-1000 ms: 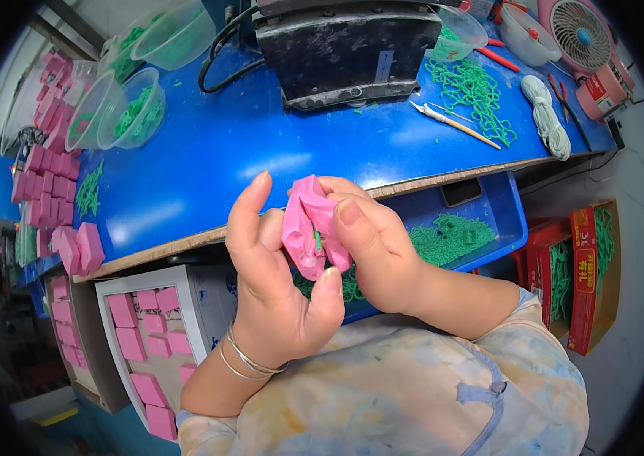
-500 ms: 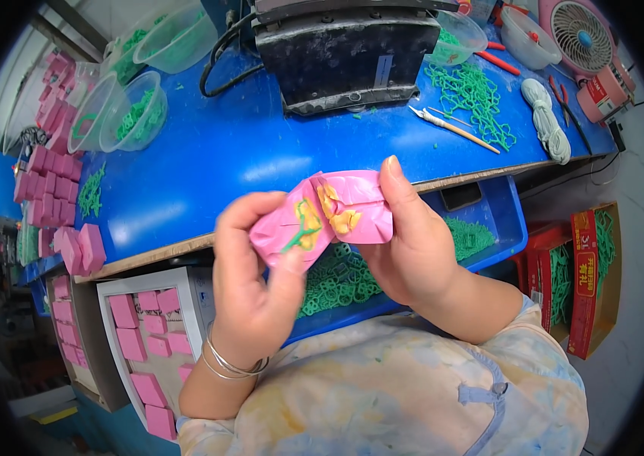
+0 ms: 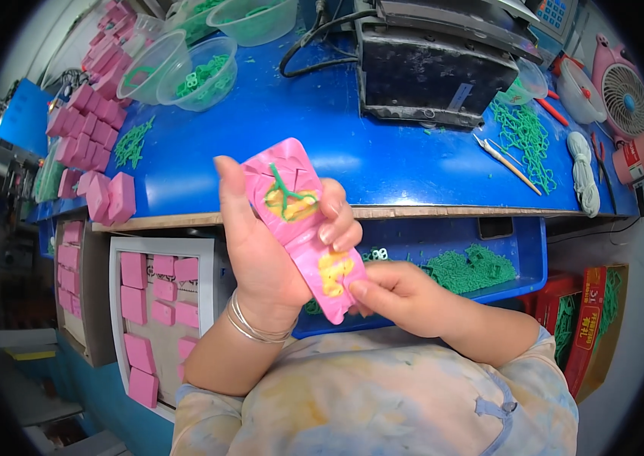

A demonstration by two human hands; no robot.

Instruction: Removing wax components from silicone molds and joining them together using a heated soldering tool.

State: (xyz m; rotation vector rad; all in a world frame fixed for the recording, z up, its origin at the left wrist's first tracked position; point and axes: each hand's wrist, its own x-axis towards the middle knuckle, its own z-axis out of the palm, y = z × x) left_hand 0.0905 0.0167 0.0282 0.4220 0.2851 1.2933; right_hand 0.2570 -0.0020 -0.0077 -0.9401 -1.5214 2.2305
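Note:
A soft pink mould, probably silicone, is spread open between my hands above the near edge of the table. Yellow patches mark both of its halves. On the upper half lies a thin green branched piece. My left hand is closed round the mould from beneath, its fingers curling over the right side and its thumb sticking up. With thumb and fingers my right hand pinches the lower end of the mould. Below my hands stands a blue tray of small green pieces, partly hidden by my right arm.
A black machine stands on the blue table. Clear bowls of green pieces and stacked pink blocks are at left. A white-framed board holds more blocks. A wooden-handled knife, cord and fan lie right.
The mould has turned from lying crosswise to a steep slant, its green piece now at the upper end. My right hand has moved down to its lower end. The view has shifted left.

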